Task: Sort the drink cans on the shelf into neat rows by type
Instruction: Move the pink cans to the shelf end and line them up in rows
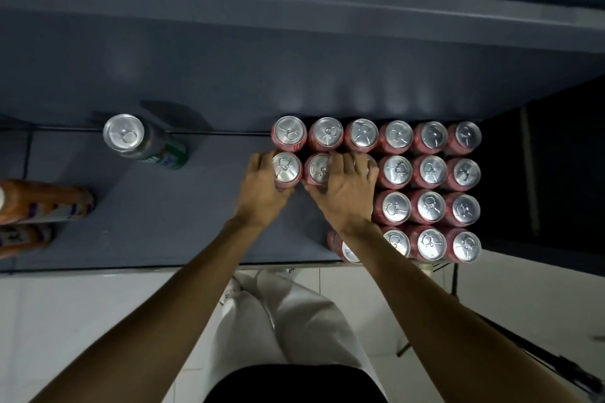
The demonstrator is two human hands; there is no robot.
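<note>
Now your left hand (pixel 262 186) and right hand (pixel 347 186), arms outstretched, each curl around an upright red can (pixel 286 168), tops facing up.

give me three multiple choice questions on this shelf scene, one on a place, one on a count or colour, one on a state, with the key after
1. Where does the green can stand?
A. alone, left of the red cans
B. inside the red block
C. on the floor

2. How many can tops show in the back row of red cans?
A. three
B. six
C. nine

3. What is the left hand doing?
A. hanging idle
B. gripping a red can in the second row
C. lying flat on the shelf

Key: 1 A, it stands apart on the left. 2 B, six silver tops line the back. 3 B, its fingers curl round that can.
</note>
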